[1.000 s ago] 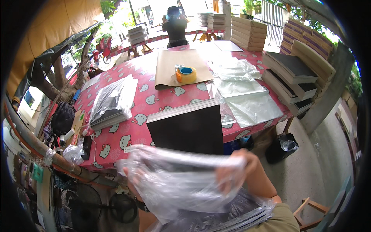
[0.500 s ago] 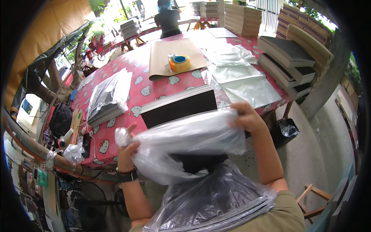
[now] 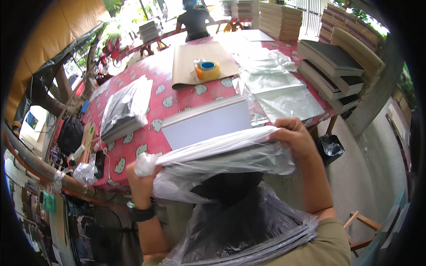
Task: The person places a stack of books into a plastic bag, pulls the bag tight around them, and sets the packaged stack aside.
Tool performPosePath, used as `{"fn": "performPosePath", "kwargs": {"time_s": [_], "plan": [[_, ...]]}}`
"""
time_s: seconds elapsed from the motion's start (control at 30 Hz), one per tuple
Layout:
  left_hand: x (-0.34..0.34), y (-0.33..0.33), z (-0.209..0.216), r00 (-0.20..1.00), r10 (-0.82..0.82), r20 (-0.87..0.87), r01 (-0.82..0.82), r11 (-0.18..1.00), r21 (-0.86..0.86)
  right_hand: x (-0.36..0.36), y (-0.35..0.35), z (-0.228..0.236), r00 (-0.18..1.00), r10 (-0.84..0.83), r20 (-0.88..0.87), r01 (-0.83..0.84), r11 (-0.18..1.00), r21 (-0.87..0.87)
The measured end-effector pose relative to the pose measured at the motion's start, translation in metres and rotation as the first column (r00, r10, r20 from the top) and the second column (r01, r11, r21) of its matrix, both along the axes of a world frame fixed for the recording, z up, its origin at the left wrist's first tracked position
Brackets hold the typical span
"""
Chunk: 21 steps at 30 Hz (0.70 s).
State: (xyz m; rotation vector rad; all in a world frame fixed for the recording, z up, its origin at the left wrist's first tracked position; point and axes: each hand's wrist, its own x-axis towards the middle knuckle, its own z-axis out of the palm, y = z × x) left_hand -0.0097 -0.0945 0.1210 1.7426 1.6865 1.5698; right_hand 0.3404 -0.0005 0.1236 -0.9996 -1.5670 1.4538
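My left hand [image 3: 141, 184], with a dark band at its wrist, is closed on one end of a clear plastic bag [image 3: 222, 155], where a crumpled lump of plastic sticks out. My right hand [image 3: 293, 133] grips the bag's other upper corner, thumb and fingers pinched together. Through the plastic, a dark flat edge shows near the right hand. Just beyond the bag lies a stack of flat boards [image 3: 211, 122] with a white face toward me. Against my body rests a pile of plastic-wrapped dark sheets or boards [image 3: 239, 235]; their exact kind is unclear.
Brown paper [image 3: 186, 57] lies on the pink patterned table [image 3: 171, 113], a yellow tape roll [image 3: 207, 70] on it. Flat plastic bags [image 3: 284, 93] lie to the right, a plastic-covered stack [image 3: 124, 111] to the left. Black-topped stacks [image 3: 333, 57] flank the table; a person [image 3: 194, 24] stands beyond.
The bag is pulled straighter between my hands, and its motion has slowed. My left hand has lowered slightly. The face of the board stack on the table was black and is now white.
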Motion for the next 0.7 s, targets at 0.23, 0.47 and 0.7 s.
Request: {"fn": "performPosePath", "kwargs": {"time_s": [0.23, 0.47, 0.7], "plan": [[-0.032, 0.026, -0.036, 0.646, -0.704, 0.296, 0.745, 0.496, -0.446, -0.001, -0.015, -0.054, 0.899, -0.180, -0.399, -0.039, 0.875, -0.482], [-0.042, -0.015, -0.202, 0.539, -0.354, 0.764, 0.788, 0.533, -0.309, 0.026, -0.049, -0.194, 0.903, -0.101, -0.419, -0.184, 0.788, -0.587], [-0.029, -0.031, -0.283, 0.988, -0.155, 0.003, 0.083, 0.511, -0.855, 0.033, -0.052, -0.335, 0.873, -0.327, 0.362, 0.379, 0.922, -0.080]]}}
